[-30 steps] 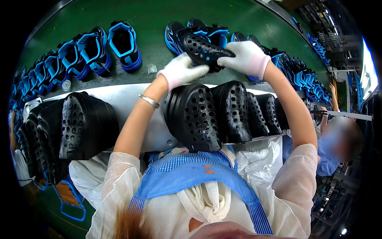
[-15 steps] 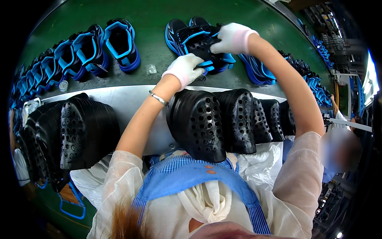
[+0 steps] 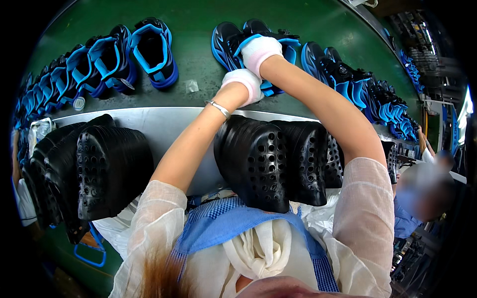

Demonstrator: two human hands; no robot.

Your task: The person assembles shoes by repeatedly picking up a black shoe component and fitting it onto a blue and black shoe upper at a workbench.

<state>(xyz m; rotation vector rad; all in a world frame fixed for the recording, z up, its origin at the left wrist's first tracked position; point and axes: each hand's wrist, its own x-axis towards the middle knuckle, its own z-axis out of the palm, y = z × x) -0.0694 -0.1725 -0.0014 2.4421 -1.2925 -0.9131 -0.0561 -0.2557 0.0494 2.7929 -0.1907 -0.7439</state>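
Observation:
A black sneaker with blue trim [image 3: 226,45] lies on the green table in front of me, its toe pointing away. My left hand [image 3: 242,83], in a white glove, is closed at its heel, with the fingertips partly hidden behind my right wrist. Over the shoe's opening is my gloved right hand [image 3: 261,50], bent downward with its fingers out of sight. Both wrists nearly touch. Whatever lies inside the shoe is covered by my hands. A second sneaker [image 3: 256,26] sits right beside it.
Nested stacks of black perforated plastic shoe inserts [image 3: 261,161] stand on the metal ledge [image 3: 186,149], with more stacks [image 3: 112,166] at left. Rows of sneakers [image 3: 153,52] line the table on both sides. A small clear packet [image 3: 191,86] lies between. Another person [image 3: 422,188] is at right.
My right hand has moved left and down over the shoe opening, and the black perforated insert it was touching is now hidden. My left hand has shifted slightly right at the heel.

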